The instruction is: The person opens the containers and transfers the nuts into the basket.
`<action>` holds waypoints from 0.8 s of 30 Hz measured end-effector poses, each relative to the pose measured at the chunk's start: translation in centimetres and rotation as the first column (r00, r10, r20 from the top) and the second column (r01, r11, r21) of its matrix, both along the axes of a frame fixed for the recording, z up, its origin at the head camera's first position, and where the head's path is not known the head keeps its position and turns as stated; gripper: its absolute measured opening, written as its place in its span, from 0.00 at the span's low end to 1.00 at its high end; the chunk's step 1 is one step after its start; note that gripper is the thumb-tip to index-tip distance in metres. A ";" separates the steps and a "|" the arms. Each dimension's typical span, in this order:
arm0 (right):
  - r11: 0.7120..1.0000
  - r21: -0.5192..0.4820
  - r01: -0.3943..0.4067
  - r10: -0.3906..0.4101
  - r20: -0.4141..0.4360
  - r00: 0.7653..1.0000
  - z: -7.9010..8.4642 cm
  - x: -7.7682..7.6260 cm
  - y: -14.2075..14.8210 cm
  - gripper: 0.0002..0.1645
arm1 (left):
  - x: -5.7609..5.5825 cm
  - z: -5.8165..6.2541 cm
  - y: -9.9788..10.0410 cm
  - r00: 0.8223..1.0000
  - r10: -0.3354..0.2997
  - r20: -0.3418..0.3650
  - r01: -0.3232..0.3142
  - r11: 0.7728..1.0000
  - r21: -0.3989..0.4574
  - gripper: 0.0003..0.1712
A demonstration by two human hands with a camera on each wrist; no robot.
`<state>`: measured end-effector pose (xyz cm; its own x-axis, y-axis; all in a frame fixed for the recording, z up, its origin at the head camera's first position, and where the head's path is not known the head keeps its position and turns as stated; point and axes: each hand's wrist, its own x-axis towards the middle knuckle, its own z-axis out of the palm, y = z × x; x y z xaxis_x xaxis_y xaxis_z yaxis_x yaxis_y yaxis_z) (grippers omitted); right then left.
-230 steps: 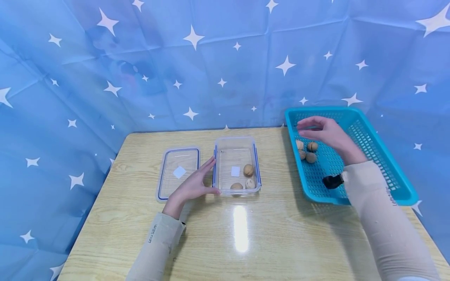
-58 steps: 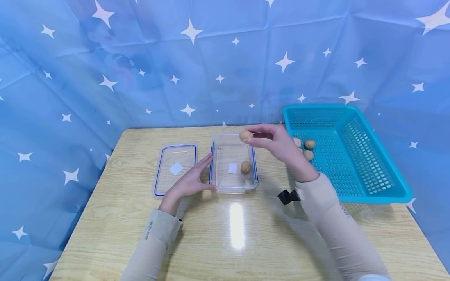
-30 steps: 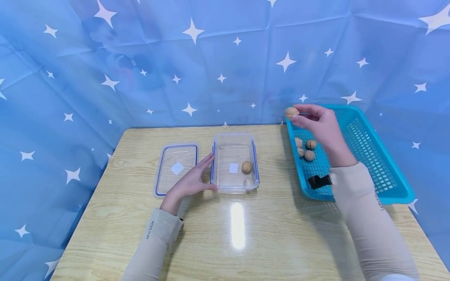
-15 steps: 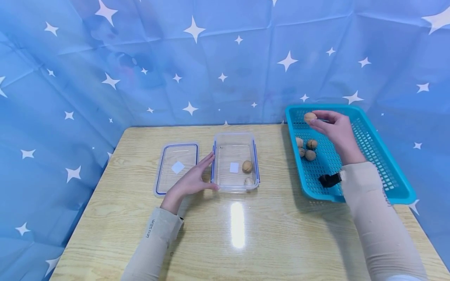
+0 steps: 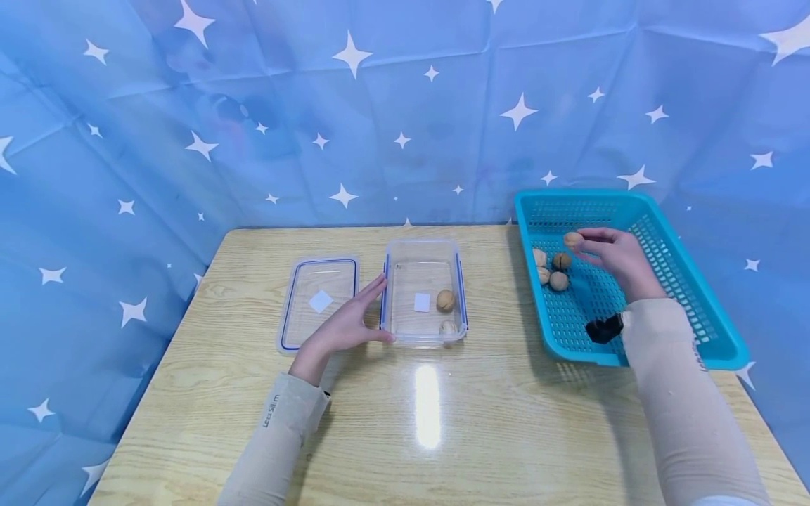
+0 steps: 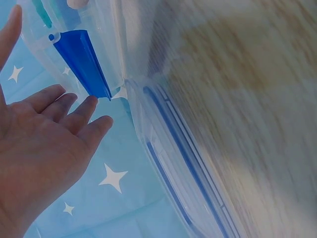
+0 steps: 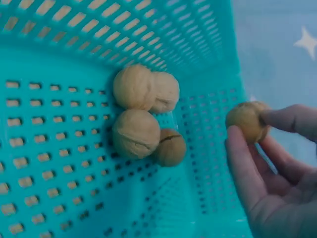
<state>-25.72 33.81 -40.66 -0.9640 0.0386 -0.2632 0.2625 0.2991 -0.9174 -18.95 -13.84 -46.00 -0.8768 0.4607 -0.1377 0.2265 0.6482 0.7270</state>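
Observation:
Between thumb and fingertips my right hand (image 5: pixel 623 258) pinches a walnut (image 7: pixel 247 121), held above the floor of the teal basket (image 5: pixel 541 320). Several walnuts (image 7: pixel 136 134) lie clustered in the basket by its left wall, just left of the held one. My left hand (image 5: pixel 344 325) rests against the left side of a clear plastic box (image 5: pixel 411 246), thumb at the near corner and fingers spread straight. In the left wrist view its fingers are extended by the box's blue clip (image 6: pixel 81 62). Inside the box, one walnut (image 5: pixel 446 301) and a paler one (image 5: pixel 448 328) sit on the right.
A clear lid (image 5: pixel 304 281) with a blue seal lies on the wooden table (image 5: pixel 354 436), left of the box and partly behind my left hand. A blue star-printed cloth (image 5: pixel 392 105) hangs behind the table. A black strap (image 5: pixel 604 329) sticks out from the right sleeve.
From over the box, my right hand has carried the walnut rightward to the basket, then lowered it into the basket. The left hand has stayed at the box. Fewer walnuts are in the box than earlier.

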 end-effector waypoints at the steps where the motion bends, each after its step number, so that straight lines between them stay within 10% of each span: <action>1: 1.000 0.012 -0.009 0.008 0.013 1.000 -0.2 -0.1 0.2 0.36 | 0.0 0.0 0.0 1.000 0.000 0.001 0.000 1.000 0.001 0.63; 24: 0.938 0.229 -0.261 0.214 0.211 0.954 -3.4 -1.2 2.3 0.37 | -0.1 0.0 0.0 1.000 -0.002 0.002 0.002 1.000 0.015 0.64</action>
